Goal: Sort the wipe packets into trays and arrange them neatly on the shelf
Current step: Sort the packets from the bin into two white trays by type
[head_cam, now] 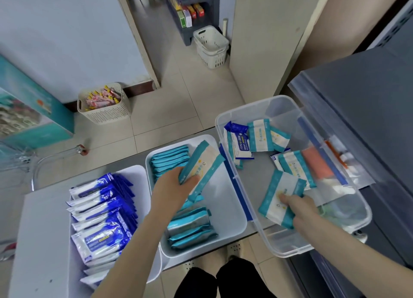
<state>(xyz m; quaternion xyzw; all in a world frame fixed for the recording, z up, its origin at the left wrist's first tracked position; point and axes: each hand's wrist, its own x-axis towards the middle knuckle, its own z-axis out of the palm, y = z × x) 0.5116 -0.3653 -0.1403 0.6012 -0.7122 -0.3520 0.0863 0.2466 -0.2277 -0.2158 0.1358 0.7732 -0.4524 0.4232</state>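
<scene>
My left hand [173, 187] grips a teal-and-white wipe packet [204, 163] above the middle white tray [232, 210], which holds rows of teal packets [192, 228]. My right hand [301, 210] holds another teal-and-white packet [279, 195] inside the clear plastic bin [252, 112] on the right. Several loose teal packets and a dark blue packet [240, 144] lie in that bin. The left white tray [134, 172] is filled with upright blue-and-white packets [102, 212].
The trays and bin sit on a grey table [40, 230]. A grey shelf unit [357, 110] stands at the right. On the tiled floor are a beige basket [105, 114] with snack packets and stacked white baskets [212, 47] by a far rack.
</scene>
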